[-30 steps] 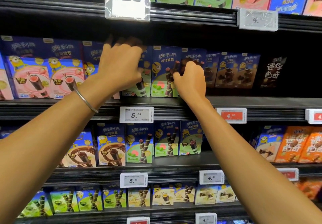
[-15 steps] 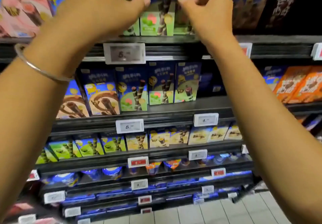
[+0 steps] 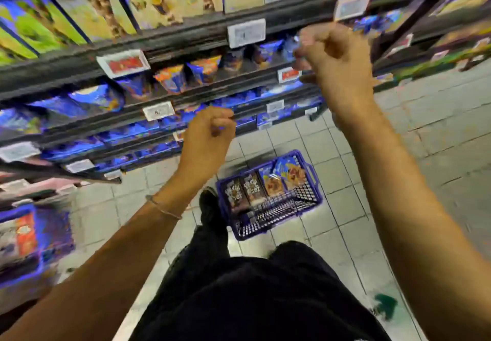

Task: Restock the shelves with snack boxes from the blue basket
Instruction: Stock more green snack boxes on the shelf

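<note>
Now the fingers are curled in on empty palms, left hand low, right hand higher, both in front of the shelves. Down on the tiles, the blue basket holds four snack boxes upright at its far end. A second ago those hands were on the shelved boxes; they've come away.

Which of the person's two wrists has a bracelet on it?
The one behind the left hand: a thin silver metal bangle circles it. The wrist of the right hand is bare.
</note>
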Action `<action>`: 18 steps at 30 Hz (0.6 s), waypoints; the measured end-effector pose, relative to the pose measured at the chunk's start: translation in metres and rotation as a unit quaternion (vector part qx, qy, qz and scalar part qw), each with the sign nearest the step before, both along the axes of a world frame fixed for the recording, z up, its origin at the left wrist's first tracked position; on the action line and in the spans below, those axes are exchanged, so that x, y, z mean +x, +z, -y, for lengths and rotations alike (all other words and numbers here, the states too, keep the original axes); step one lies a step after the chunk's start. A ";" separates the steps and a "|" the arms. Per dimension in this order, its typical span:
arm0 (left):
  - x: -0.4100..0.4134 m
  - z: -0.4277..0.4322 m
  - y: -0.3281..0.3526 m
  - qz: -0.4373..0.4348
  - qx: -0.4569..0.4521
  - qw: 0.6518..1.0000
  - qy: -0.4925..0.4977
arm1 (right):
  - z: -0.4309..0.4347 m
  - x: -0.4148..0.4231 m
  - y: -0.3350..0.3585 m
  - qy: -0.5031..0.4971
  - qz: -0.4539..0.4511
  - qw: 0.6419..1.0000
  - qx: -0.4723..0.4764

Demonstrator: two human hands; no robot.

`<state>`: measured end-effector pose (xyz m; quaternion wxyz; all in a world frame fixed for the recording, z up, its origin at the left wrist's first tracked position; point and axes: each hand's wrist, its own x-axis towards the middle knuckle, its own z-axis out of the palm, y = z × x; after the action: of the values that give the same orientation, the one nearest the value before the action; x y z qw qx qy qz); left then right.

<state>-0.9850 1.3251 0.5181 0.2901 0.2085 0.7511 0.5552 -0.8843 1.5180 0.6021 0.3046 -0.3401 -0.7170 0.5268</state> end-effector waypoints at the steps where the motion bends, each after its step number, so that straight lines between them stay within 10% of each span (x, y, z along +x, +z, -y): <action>1: 0.022 0.006 -0.024 0.006 -0.058 0.998 -0.012 | 0.011 0.028 -0.025 -0.022 0.048 0.999 -0.003; 12: 0.201 0.079 -0.281 0.074 -0.364 0.925 -0.081 | 0.096 0.244 -0.323 0.114 0.418 0.879 -0.199; 18: 0.217 0.091 -0.426 0.040 -0.442 0.879 -0.177 | 0.106 0.258 -0.459 0.102 0.480 0.847 -0.204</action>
<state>-0.7677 1.2343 0.0924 0.4750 0.1659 0.8568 0.1131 -0.6266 1.4121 0.1434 -0.2091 -0.5301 -0.6808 0.4603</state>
